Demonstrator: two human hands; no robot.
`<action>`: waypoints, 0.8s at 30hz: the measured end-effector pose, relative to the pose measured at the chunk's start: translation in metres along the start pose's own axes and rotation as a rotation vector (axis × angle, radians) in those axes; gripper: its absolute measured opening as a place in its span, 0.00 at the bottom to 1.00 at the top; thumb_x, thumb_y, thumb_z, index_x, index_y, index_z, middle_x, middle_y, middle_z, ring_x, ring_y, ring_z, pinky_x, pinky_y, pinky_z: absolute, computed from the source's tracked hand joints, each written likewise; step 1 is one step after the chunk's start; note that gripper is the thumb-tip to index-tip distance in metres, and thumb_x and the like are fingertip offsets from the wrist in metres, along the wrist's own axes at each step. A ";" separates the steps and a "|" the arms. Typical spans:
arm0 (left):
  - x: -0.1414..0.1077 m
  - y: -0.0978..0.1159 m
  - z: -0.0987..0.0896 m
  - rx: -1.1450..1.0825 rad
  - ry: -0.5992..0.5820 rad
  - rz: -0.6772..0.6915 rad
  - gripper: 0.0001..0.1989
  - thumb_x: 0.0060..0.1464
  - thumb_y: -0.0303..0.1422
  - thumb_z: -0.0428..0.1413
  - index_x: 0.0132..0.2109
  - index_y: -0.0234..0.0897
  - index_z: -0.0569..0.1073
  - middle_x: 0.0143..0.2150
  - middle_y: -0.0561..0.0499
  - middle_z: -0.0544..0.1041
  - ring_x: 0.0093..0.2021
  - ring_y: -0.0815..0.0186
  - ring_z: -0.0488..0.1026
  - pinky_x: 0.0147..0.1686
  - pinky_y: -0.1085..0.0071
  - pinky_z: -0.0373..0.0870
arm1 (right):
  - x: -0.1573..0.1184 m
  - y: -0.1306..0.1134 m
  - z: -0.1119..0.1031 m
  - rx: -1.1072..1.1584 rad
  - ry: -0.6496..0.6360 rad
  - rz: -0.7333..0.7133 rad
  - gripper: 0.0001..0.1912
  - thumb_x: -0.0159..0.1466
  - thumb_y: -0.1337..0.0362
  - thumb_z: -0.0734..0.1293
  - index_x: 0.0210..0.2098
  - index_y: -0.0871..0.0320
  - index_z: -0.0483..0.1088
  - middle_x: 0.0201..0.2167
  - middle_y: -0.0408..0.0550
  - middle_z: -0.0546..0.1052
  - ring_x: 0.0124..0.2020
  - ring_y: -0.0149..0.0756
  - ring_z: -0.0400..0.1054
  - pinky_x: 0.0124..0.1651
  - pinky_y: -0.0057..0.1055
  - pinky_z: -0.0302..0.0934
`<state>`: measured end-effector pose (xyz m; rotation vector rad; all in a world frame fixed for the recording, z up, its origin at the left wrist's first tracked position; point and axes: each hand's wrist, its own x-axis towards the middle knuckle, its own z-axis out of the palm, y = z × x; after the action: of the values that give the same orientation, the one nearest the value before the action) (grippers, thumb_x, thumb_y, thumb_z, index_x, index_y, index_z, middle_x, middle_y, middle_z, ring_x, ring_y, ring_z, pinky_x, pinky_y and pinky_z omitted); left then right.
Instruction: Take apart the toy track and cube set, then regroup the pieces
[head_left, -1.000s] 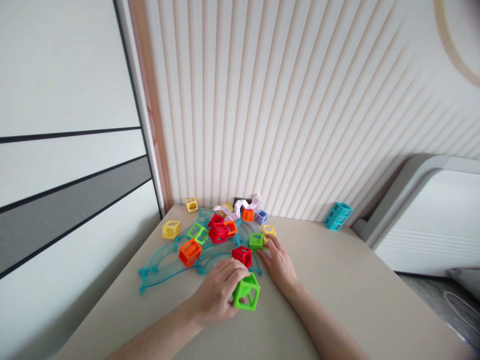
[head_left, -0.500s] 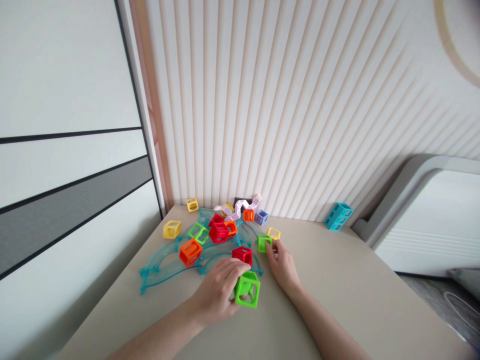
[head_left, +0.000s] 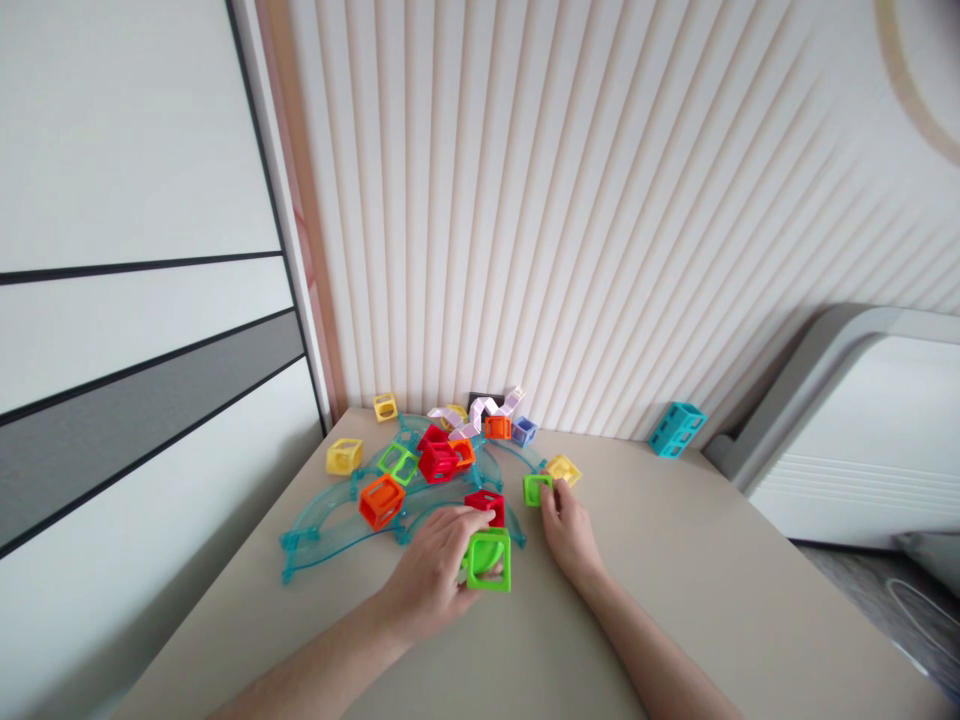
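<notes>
My left hand (head_left: 437,572) is closed around a bright green hollow cube block (head_left: 505,562), raised toward the camera, its open square face turned to me. Fingers of my right hand (head_left: 568,530) pinch a smaller-looking green block (head_left: 535,489) low at the table. Just behind my right fingers lies a yellow block (head_left: 562,469). A red block (head_left: 484,503) stands beyond my left hand, partly covered by its fingers. Curved clear teal track pieces (head_left: 341,541) spread out to the left, with an orange block (head_left: 382,501) on them.
Red blocks (head_left: 438,461), a lime block (head_left: 397,463) and several yellow ones are scattered at the back left of the table (head_left: 697,580). A pale purple zigzag piece (head_left: 475,419) lies near the ribbed wall. A stacked teal block (head_left: 677,430) stands at the back right.
My left hand has lowered slightly and turned its green cube to face the camera more squarely. My right hand has shifted a little right with its green block, and the yellow block beside it has moved.
</notes>
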<state>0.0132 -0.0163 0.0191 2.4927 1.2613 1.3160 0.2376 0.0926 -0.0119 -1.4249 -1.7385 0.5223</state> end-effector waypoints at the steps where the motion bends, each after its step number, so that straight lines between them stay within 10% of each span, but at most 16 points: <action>1: 0.000 0.000 0.000 -0.002 0.001 -0.001 0.27 0.58 0.27 0.60 0.62 0.39 0.63 0.53 0.42 0.79 0.53 0.54 0.77 0.52 0.56 0.76 | 0.000 0.000 0.000 0.009 -0.003 -0.004 0.16 0.67 0.49 0.57 0.32 0.51 0.67 0.28 0.49 0.80 0.30 0.47 0.75 0.32 0.35 0.64; 16: -0.004 -0.005 0.004 0.039 0.030 -0.047 0.38 0.59 0.25 0.59 0.72 0.44 0.53 0.54 0.41 0.75 0.54 0.53 0.76 0.53 0.57 0.77 | -0.004 -0.005 -0.005 0.189 0.066 -0.074 0.25 0.70 0.42 0.56 0.35 0.56 0.69 0.26 0.46 0.74 0.28 0.39 0.68 0.32 0.32 0.63; 24: -0.002 -0.009 0.004 -0.073 0.101 -0.063 0.22 0.62 0.24 0.57 0.61 0.42 0.65 0.53 0.43 0.80 0.52 0.58 0.79 0.51 0.61 0.79 | -0.017 -0.015 -0.004 0.478 0.051 -0.087 0.24 0.71 0.45 0.61 0.51 0.58 0.71 0.36 0.51 0.78 0.32 0.39 0.70 0.35 0.34 0.69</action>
<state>0.0094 -0.0102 0.0116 2.3445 1.2752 1.4626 0.2318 0.0716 -0.0037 -1.0109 -1.4980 0.7849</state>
